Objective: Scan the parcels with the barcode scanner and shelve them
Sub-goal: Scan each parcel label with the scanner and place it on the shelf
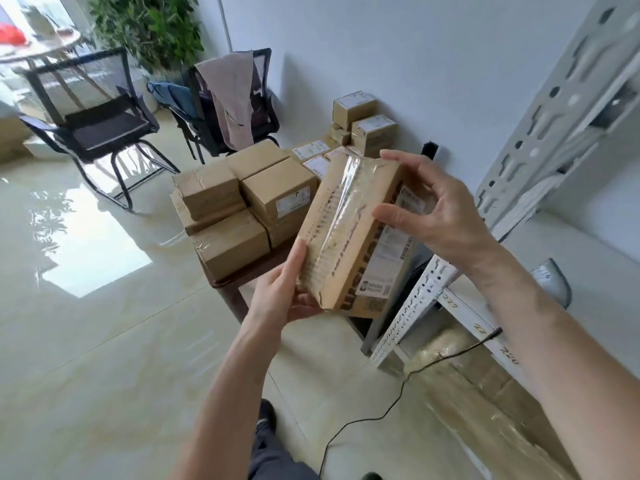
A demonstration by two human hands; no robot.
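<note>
We have a long brown cardboard parcel wrapped with clear tape [358,237] held up in the air between both hands, tilted so that one end points down toward us and the other up and away. Our left hand [287,289] cups the lower end, with the thumb lying up the taped face and the fingers curled beneath, so it bears the weight. Our right hand [436,209] grips the upper part, thumb pressed on the near face and fingers hooked over the far end; we judge this grip lets us turn the box. The white shipping label [394,237] sits on the side face turned to the right, and it seems we hold the parcel at this slant to find the barcode and bring it round for scanning.

No barcode scanner shows in view; a thin black cable [408,372] runs across the pale tiled floor [104,341], and we cannot tell what it leads to.

Behind the parcel, a stack of plain brown cardboard boxes [242,209] waits on a low dark wooden surface [239,275], grouped close together and near at hand, presumably so each can be picked up in turn. More small boxes [363,126] are piled against the white wall. The white perforated metal shelving rack [433,292] stands just to our right, its edge carrying handwritten numbers, so a scanned parcel can go straight onto it. Two black mesh chairs [104,123] stand well apart, beyond the boxes.
</note>
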